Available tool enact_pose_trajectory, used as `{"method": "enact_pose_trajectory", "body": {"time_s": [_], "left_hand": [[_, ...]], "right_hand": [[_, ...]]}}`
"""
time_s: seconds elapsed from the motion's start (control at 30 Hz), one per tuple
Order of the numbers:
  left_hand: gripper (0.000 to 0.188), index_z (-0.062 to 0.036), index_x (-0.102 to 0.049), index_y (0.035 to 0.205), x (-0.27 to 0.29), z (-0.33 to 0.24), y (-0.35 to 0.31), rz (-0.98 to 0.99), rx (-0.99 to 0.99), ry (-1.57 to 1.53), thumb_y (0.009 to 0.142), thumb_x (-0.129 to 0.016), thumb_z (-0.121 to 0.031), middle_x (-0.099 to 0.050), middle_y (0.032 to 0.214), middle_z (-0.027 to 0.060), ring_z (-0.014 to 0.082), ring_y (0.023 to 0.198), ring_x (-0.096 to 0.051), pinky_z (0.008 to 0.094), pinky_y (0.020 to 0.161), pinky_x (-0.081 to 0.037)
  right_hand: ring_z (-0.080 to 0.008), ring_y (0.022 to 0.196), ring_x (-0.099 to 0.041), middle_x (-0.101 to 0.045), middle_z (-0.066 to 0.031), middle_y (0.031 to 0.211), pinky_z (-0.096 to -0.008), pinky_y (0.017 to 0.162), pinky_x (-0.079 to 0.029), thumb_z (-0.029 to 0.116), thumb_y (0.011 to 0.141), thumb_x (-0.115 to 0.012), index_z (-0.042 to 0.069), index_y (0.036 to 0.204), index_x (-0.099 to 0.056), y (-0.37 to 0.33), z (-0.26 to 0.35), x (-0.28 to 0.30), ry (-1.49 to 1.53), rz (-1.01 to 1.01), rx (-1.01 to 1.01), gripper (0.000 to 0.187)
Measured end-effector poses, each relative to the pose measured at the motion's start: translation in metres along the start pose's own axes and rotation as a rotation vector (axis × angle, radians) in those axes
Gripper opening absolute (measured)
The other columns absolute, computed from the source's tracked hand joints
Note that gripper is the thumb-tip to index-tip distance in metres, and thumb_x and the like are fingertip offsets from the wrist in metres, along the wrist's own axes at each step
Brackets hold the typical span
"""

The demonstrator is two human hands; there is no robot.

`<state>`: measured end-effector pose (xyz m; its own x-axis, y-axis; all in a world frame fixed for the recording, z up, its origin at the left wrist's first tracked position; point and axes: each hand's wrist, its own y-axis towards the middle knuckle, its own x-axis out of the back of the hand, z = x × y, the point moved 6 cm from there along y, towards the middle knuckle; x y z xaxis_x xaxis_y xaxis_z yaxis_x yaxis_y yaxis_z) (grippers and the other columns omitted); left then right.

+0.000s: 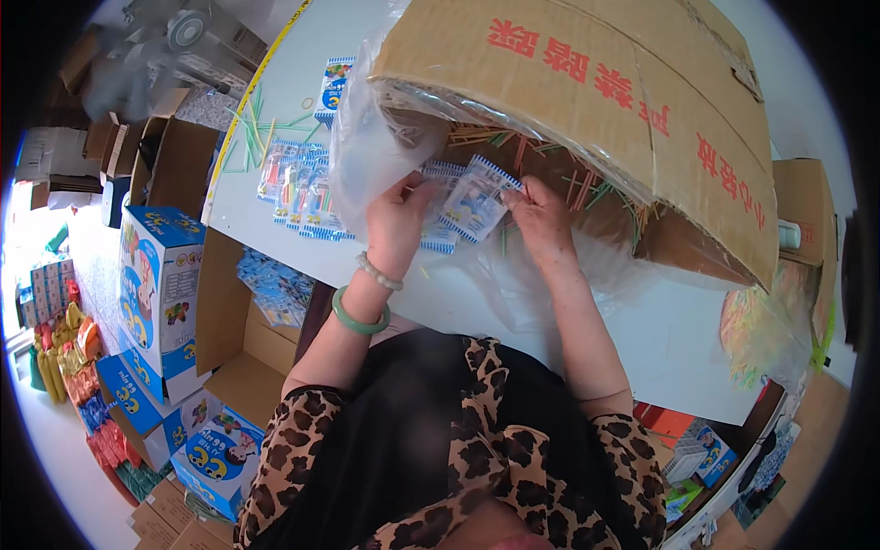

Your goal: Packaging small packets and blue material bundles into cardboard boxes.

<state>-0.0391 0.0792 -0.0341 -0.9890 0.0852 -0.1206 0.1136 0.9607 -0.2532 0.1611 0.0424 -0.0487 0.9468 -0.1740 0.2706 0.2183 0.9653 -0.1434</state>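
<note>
A small clear packet with blue-and-white striped ends is pinched at its upper right corner by my right hand. My left hand, fingers curled together, is beside the packet's left side; what its fingers hold, if anything, I cannot make out. Under and behind the held packet lie more such packets. Just beyond my hands a large cardboard carton lies on its side, its mouth toward me. Thin coloured sticks lie loose inside it. A clear plastic liner spills out of the carton's mouth.
Filled packets and loose green sticks lie on the white table at left. Below its left edge, an open box holds packets. Blue printed boxes stand farther left. A plastic bag of sticks is at right.
</note>
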Motion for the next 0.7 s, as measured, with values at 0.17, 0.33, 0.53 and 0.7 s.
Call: {"method": "enact_pose_trajectory", "body": {"time_s": [0.17, 0.33, 0.53, 0.7], "left_hand": [[0.04, 0.0022, -0.057, 0.11, -0.028, -0.065, -0.054, -0.312, -0.932, 1.152, 0.073, -0.068, -0.011, -0.061, 0.095, 0.0166, 0.0332, 0.082, -0.057, 0.0393, 0.069, -0.045], [0.037, 0.001, -0.058, 0.105, -0.042, -0.061, -0.03, -0.026, -0.679, 0.769, 0.072, -0.069, -0.014, -0.061, 0.095, 0.0154, 0.0309, 0.085, -0.057, 0.0393, 0.077, -0.045], [0.018, 0.002, -0.064, 0.087, -0.05, -0.017, -0.007, 0.337, 0.187, 0.167, 0.078, -0.069, -0.013, -0.063, 0.07, 0.003, 0.0104, 0.066, -0.056, 0.029, 0.062, -0.047], [0.018, 0.0002, -0.063, 0.077, -0.046, -0.012, -0.005, 0.224, 0.126, 0.018, 0.079, -0.068, -0.017, -0.062, 0.064, 0.0047, 0.0066, 0.064, -0.054, 0.0264, 0.057, -0.046]], "right_hand": [[-0.0024, 0.06, -0.035, -0.042, 0.0073, 0.064, -0.0205, 0.051, -0.03, 0.007, 0.085, -0.058, 0.004, 0.076, -0.052, -0.008, 0.025, 0.013, 0.044, 0.017, -0.059, 0.012], [-0.0011, 0.058, -0.034, -0.042, 0.0084, 0.064, -0.0186, 0.05, -0.028, 0.008, 0.086, -0.057, 0.005, 0.079, -0.054, -0.022, 0.045, 0.018, 0.1, 0.108, -0.079, 0.008], [-0.0008, 0.057, -0.034, -0.043, 0.0088, 0.064, -0.0177, 0.05, -0.028, 0.008, 0.086, -0.057, 0.005, 0.087, -0.058, -0.023, 0.044, 0.018, 0.193, 0.161, -0.066, 0.004], [-0.0024, 0.059, -0.038, -0.048, 0.0058, 0.065, -0.0189, 0.052, -0.032, 0.009, 0.085, -0.059, 0.003, 0.085, -0.057, -0.021, 0.043, 0.015, 0.234, 0.102, -0.16, 0.006]]}}
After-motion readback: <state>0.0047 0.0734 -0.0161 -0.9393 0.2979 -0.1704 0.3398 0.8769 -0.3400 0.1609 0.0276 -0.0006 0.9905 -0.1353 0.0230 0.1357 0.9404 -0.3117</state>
